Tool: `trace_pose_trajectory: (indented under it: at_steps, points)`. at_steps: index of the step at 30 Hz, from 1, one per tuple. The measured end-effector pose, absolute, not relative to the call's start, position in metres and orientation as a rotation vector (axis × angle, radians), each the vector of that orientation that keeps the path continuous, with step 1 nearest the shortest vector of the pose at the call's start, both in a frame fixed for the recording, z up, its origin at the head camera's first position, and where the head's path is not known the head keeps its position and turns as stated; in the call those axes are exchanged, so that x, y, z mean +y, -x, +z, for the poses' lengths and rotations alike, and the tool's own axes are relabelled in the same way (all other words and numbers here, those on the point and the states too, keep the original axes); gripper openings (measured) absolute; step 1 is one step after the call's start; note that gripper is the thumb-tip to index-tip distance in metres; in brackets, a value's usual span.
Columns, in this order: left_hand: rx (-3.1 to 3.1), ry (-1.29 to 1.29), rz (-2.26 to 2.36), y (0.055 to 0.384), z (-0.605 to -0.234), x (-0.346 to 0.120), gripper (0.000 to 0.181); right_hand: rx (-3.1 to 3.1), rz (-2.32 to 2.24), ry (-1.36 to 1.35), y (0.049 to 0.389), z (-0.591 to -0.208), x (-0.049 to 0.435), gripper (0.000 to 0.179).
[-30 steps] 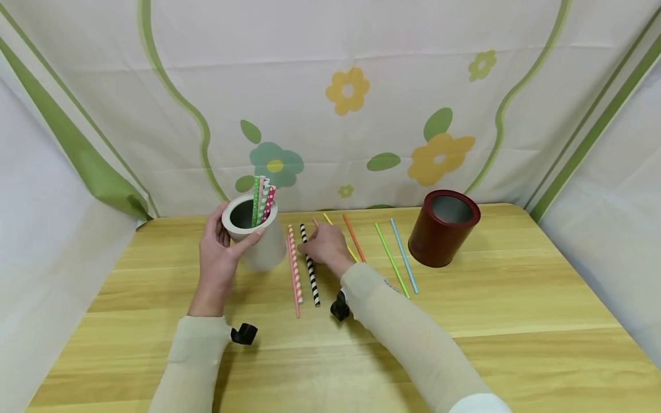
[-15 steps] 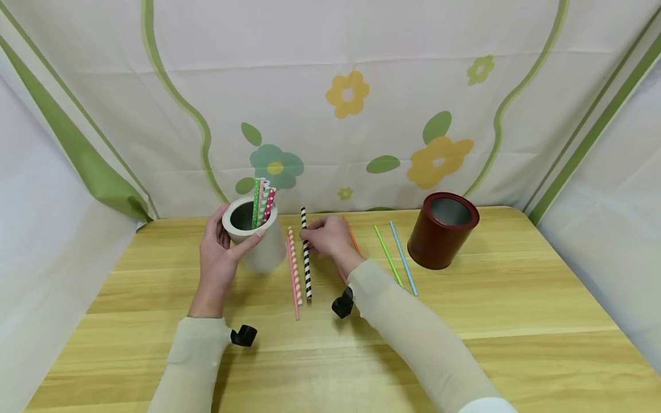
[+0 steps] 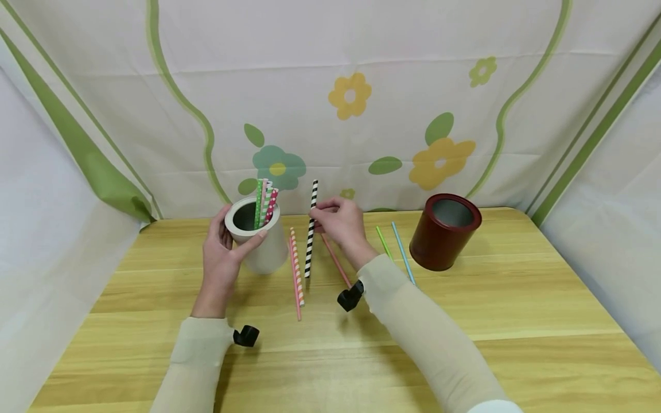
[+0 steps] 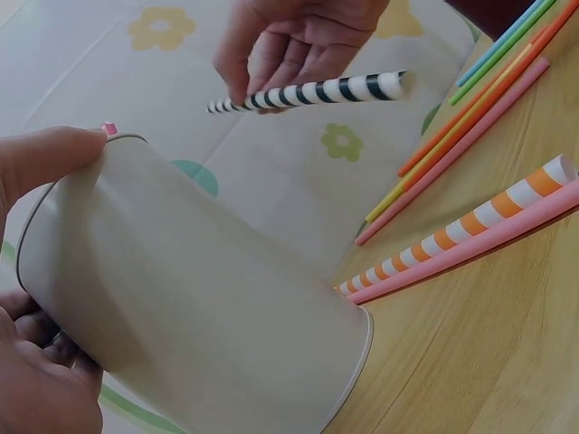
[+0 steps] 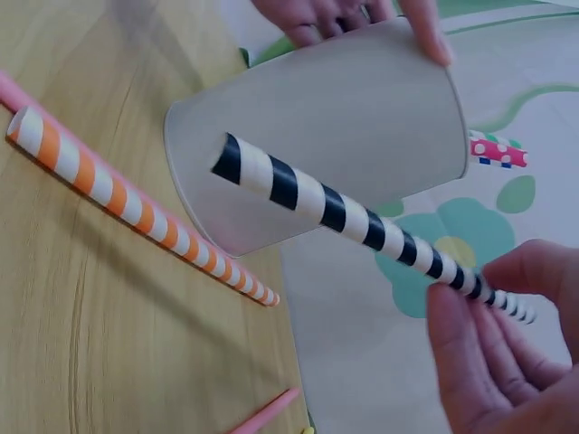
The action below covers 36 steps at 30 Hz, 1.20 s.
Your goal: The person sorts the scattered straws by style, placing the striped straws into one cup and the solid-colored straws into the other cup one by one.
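My left hand holds a pale grey canister, fingers round its far side and thumb on the rim. Several patterned paper straws stick up out of the canister, among them green dotted and red dotted ones. To its right, my right hand pinches a black-and-white striped straw near its upper part between thumb and fingers. In the right wrist view this striped straw is lifted off the table, its lower end pointing toward the camera and overlapping the canister.
An orange-and-white striped straw lies beside a pink straw next to the canister. Farther right lie pink, yellow, orange, green and blue straws. A dark red canister stands at the right.
My right hand has picked up the black-and-white striped straw from the table and raised it, moving slightly right and away. My left hand keeps its hold on the pale canister.
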<state>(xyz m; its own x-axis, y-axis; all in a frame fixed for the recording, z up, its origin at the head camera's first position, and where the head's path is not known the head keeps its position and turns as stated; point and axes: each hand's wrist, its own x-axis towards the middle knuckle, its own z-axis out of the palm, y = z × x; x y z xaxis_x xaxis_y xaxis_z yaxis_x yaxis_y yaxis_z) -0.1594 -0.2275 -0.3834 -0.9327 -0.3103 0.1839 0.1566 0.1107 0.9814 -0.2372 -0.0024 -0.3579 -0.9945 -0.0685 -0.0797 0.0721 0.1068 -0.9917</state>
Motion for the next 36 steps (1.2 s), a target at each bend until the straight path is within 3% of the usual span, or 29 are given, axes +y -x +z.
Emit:
trace_pose_trajectory:
  at_steps: [16,36]
  points:
    - [-2.057,-0.16,-1.866,0.159,-0.384,-0.227,0.093,1.903,-2.764,0.217,0.233,-0.341,-0.008,0.012]
    - [-2.039,-0.15,-1.878,0.16,-0.385,-0.226,0.093,1.655,-2.999,0.342,0.23,-0.319,-0.023,0.016]
